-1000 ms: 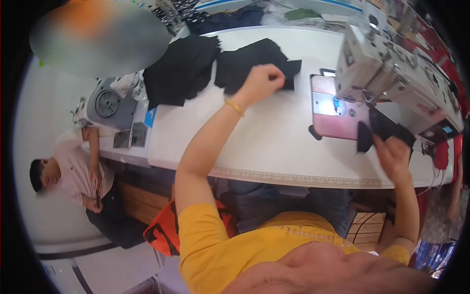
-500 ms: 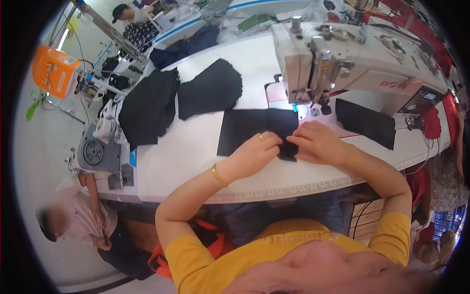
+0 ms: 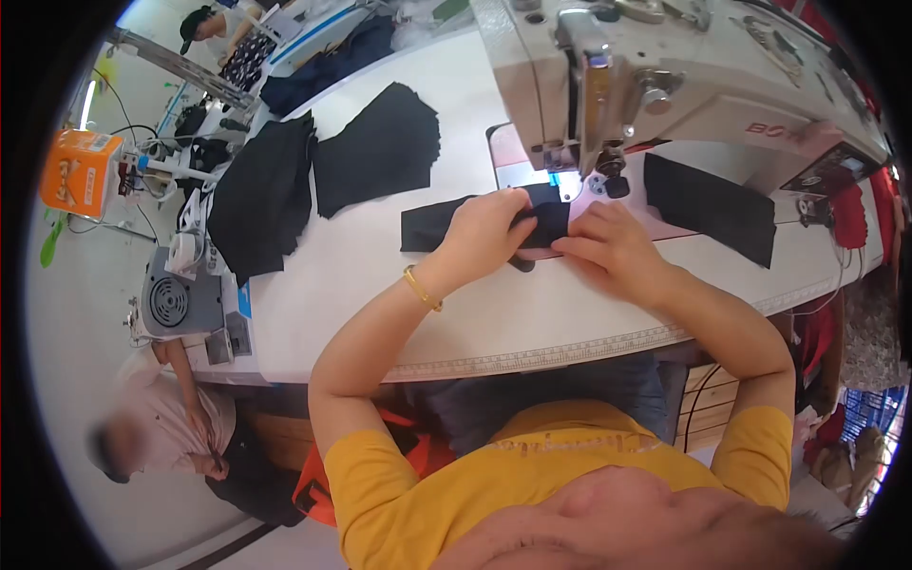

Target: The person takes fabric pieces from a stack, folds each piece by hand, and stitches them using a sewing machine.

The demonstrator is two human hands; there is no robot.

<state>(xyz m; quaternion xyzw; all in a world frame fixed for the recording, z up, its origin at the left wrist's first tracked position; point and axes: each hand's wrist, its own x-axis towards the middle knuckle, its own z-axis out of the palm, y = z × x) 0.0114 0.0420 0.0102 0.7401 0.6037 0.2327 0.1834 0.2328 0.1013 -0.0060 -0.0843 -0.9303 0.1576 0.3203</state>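
Note:
A black fabric piece (image 3: 427, 228), now a narrow folded strip, lies in front of the needle area of the sewing machine (image 3: 541, 81). My left hand (image 3: 484, 233) grips its middle from above, fingers curled over the cloth and thumb toward the right. At the strip's right end my right hand (image 3: 616, 245) pinches the edge; its fingertips are partly hidden. The machine's lamp lights the needle plate (image 3: 570, 185) just beyond my fingers. Another black fabric piece (image 3: 708, 207) lies under the machine arm, to the right of my right hand.
Two stacks of cut black fabric, a larger one (image 3: 261, 199) and a smaller one (image 3: 380, 147), lie on the left of the white table (image 3: 370, 313). A printed ruler strip (image 3: 532, 357) follows its front edge. A person (image 3: 180, 408) is at the lower left.
The fabric in my hands went from a wide flat piece to a narrow folded strip. Both hands moved slightly away from me, nearer the needle; the view shifted a little.

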